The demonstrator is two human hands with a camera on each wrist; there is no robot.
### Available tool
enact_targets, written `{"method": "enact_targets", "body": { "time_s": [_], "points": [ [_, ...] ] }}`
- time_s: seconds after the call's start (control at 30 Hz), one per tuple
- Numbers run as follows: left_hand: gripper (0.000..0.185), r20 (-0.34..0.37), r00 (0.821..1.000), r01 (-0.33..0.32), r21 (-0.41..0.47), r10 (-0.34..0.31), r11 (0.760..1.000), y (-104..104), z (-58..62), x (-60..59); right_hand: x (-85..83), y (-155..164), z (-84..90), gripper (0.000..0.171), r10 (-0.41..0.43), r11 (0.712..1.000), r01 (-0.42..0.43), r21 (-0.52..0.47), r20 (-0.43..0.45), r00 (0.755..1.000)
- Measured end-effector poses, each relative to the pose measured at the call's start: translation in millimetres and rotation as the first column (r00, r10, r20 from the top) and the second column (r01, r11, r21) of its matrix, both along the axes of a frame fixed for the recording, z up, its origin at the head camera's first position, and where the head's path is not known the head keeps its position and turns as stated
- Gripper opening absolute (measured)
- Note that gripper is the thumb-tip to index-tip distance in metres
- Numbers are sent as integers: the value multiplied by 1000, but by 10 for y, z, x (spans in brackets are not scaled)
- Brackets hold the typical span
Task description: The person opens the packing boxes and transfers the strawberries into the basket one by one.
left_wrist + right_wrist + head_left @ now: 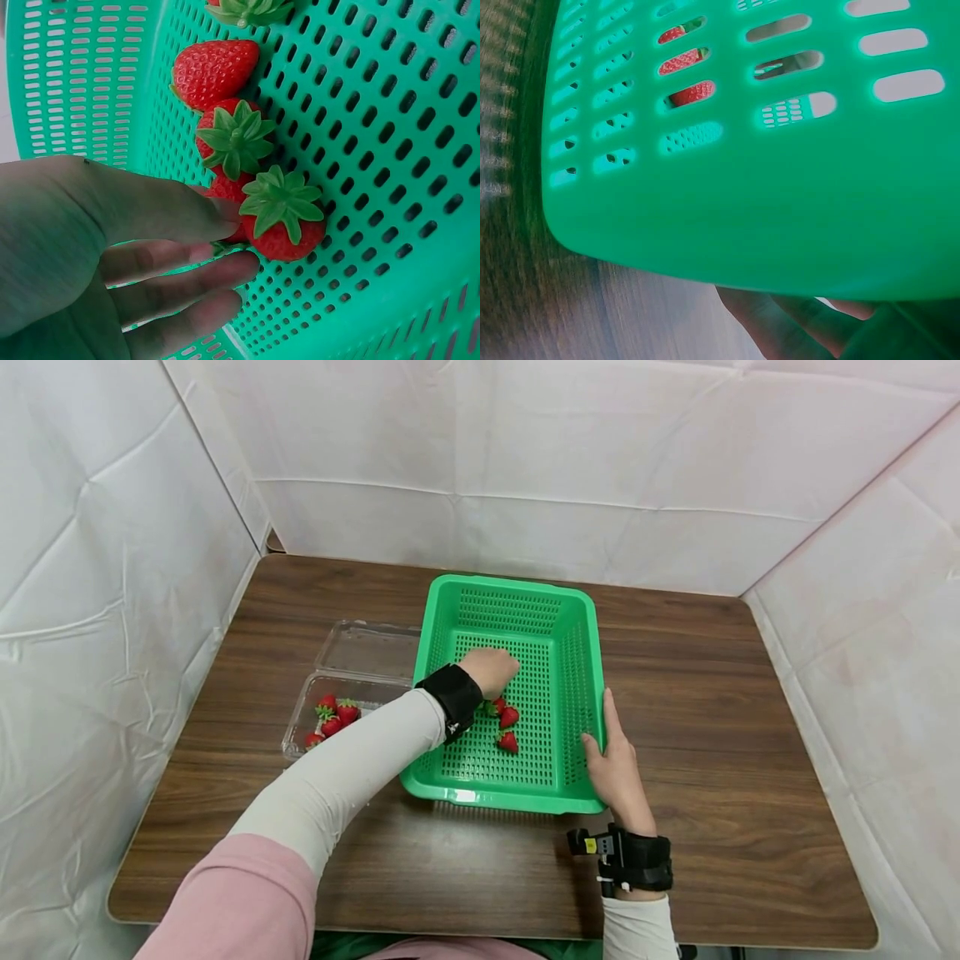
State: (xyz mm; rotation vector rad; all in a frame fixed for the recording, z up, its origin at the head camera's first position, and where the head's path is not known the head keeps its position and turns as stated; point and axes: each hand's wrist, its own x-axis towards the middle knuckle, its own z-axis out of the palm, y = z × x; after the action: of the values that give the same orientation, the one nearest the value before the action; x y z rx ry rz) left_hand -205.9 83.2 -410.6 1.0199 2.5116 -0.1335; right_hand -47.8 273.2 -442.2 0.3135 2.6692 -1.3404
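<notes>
A green plastic basket (502,799) with slotted walls stands mid-table. Inside it, my left hand (489,671) reaches down among several red strawberries (507,742). The left wrist view shows its thumb and fingers pinching a strawberry (225,189), partly hidden by the thumb, in a row with others. Right against the thumb tip is another strawberry (285,217), leaf side up. My right hand (618,768) grips the basket's right side near the front corner, thumb inside the rim and fingers outside. In the right wrist view, strawberries (682,61) show through the wall slots.
Left of the basket, a clear plastic box (300,714) holds several strawberries (330,714), its hinged lid (367,652) lying back. My left forearm crosses over the box's front part. White sheeting (525,535) encloses the wooden table (720,735) at the back and sides.
</notes>
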Motion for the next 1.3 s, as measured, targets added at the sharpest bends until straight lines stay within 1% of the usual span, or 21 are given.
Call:
{"method": "enact_targets", "body": {
  "time_s": [0.23, 0.43, 0.63, 0.77, 0.87, 0.93, 1.03, 1.17, 1.2, 1.3],
  "points": [
    [28, -9, 1000, -8, -9, 8, 1000, -36, 65, 7, 5, -7, 9, 76, -2, 1000, 2, -7, 11, 1000],
    [25, 0, 1000, -4, 12, 4, 1000, -87, 148, 11, 11, -3, 16, 76, 4, 1000, -4, -4, 9, 1000],
    [23, -38, 999, 25, 36, -24, 999, -136, 255, 45, 16, -4, 21, 76, 1, 1000, -1, -11, 20, 1000],
    [18, -52, 998, 44, 75, -40, 996, -189, 354, 107, 9, -6, 25, 76, -2, 1000, 3, -15, 26, 1000],
    [18, -55, 997, 52, 135, -44, 989, -260, 428, 156, 6, -7, 24, 76, 2, 1000, -1, -13, 23, 1000],
    [23, -60, 997, 52, 194, -41, 980, -330, 451, 178, 5, -7, 22, 76, 7, 1000, -7, -11, 20, 1000],
    [29, -50, 999, 28, 267, -15, 963, -451, 477, 209, 2, -11, 28, 76, 13, 1000, -13, -6, 11, 1000],
    [39, -34, 998, -32, 304, 44, 952, -612, 532, 267, 0, -13, 41, 76, 20, 1000, -20, 0, 4, 1000],
    [43, -45, 997, -44, 311, 61, 949, -653, 544, 286, 0, -11, 44, 76, 21, 1000, -21, 2, 3, 1000],
    [38, -91, 990, -66, 352, 105, 934, -793, 579, 345, -3, -8, 46, 76, 23, 1000, -23, 3, 4, 1000]
  ]
}}
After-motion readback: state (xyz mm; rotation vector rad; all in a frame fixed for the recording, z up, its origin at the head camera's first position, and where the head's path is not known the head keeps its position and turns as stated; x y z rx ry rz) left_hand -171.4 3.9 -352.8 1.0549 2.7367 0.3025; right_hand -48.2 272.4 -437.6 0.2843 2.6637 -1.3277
